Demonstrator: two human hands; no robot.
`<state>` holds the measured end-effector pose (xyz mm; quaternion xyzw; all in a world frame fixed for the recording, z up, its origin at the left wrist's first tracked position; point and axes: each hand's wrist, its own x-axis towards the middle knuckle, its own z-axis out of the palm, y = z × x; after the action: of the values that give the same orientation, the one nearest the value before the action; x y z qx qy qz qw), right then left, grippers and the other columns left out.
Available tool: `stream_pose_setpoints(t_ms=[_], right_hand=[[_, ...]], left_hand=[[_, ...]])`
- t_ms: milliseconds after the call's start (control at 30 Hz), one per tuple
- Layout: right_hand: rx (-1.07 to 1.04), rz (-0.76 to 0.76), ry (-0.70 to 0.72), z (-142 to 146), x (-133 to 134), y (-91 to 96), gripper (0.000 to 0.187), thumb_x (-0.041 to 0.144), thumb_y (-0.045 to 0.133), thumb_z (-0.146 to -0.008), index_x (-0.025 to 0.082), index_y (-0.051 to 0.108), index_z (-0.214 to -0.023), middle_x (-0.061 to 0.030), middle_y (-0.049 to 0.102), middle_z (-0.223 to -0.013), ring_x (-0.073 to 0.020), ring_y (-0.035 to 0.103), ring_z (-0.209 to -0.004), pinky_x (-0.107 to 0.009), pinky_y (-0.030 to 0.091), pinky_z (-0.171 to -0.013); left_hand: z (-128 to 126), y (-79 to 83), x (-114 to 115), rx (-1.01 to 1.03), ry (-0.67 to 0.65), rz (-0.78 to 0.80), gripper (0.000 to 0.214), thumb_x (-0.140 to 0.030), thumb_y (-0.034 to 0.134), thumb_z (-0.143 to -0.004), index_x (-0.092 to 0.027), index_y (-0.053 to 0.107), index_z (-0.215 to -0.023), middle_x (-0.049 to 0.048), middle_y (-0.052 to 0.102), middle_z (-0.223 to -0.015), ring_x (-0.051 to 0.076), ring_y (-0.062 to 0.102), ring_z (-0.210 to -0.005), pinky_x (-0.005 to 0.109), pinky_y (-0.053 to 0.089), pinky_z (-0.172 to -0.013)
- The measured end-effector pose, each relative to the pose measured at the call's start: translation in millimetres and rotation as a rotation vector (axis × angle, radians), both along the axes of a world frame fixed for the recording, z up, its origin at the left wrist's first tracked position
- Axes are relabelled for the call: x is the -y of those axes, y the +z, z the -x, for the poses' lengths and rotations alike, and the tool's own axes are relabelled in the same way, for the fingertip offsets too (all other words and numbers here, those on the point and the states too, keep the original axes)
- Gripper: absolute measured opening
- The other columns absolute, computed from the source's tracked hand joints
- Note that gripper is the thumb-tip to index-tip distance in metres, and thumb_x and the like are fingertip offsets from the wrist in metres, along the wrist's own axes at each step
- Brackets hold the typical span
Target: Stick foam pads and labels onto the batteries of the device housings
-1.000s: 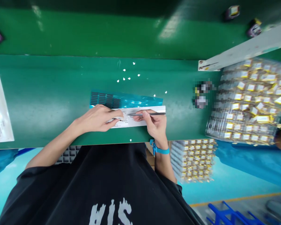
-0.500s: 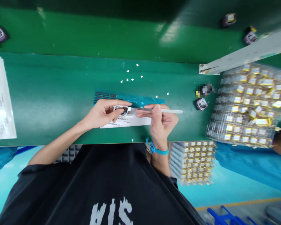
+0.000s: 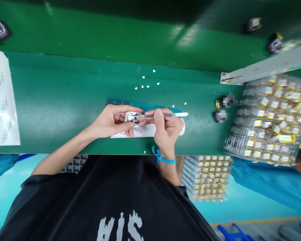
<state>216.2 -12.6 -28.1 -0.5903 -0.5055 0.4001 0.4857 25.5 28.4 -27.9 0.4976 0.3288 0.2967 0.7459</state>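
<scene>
My left hand (image 3: 109, 122) is closed around a small white housing (image 3: 130, 117) with dark and metallic parts inside, its open face turned up. My right hand (image 3: 167, 130) grips slim metal tweezers (image 3: 175, 114) like a pen. The tips of the tweezers lie over the housing, and the right fingers come close to it. Whether the tips pinch anything, I cannot tell. Below both hands, a white sheet with rows of small print (image 3: 147, 132) lies on the green table, and blue film (image 3: 150, 106) shows behind them.
Several small white bits (image 3: 143, 77) lie scattered beyond the hands. Stacked clear trays of yellow-tagged parts (image 3: 271, 124) stand at right, beside a white metal bracket (image 3: 233, 78) and small devices (image 3: 221, 116). Another tray stack (image 3: 208, 177) is below the table edge. White sheets (image 3: 2, 100) lie at left.
The housing has been turned in my left hand and shows a different, paler inside. My right hand has come nearer, bringing the tweezers' tips from beside the housing to over it.
</scene>
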Motion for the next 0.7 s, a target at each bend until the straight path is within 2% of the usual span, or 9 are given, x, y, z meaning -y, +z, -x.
stream_pose_setpoints(t_ms=[233, 533, 700], right_hand=[[0.007, -0.044, 0.018, 0.8, -0.4, -1.1, 0.039, 0.049, 0.055, -0.106, 0.024, 0.076, -0.085, -0.0003, 0.076, -0.072, -0.0145, 0.074, -0.062, -0.030, 0.062, -0.064], [-0.018, -0.039, 0.051, -0.6, -0.1, -3.0, 0.033, 0.047, 0.055, -0.107, 0.025, 0.077, -0.094, 0.0004, 0.078, -0.077, -0.0148, 0.076, -0.065, -0.030, 0.063, -0.064], [-0.015, -0.051, 0.049, -0.1, 0.0, -5.2, 0.032, 0.044, 0.055, -0.107, 0.025, 0.078, -0.095, -0.0004, 0.079, -0.078, -0.0161, 0.078, -0.068, -0.030, 0.065, -0.066]], left_hand=[[0.2, -1.8, -0.5, 0.002, 0.010, 0.004, 0.037, -0.012, 0.075, -0.086, -0.014, 0.070, -0.122, -0.0002, 0.077, -0.070, 0.017, 0.076, -0.061, 0.029, 0.067, -0.064], [-0.1, -2.6, -0.6, 0.003, 0.006, -0.007, 0.036, -0.014, 0.075, -0.086, -0.014, 0.070, -0.122, 0.0001, 0.077, -0.071, 0.018, 0.077, -0.061, 0.029, 0.067, -0.064], [1.2, -1.9, -0.9, -0.031, 0.001, -0.042, 0.034, -0.014, 0.070, -0.092, -0.012, 0.068, -0.126, 0.0020, 0.077, -0.072, 0.019, 0.078, -0.061, 0.029, 0.067, -0.062]])
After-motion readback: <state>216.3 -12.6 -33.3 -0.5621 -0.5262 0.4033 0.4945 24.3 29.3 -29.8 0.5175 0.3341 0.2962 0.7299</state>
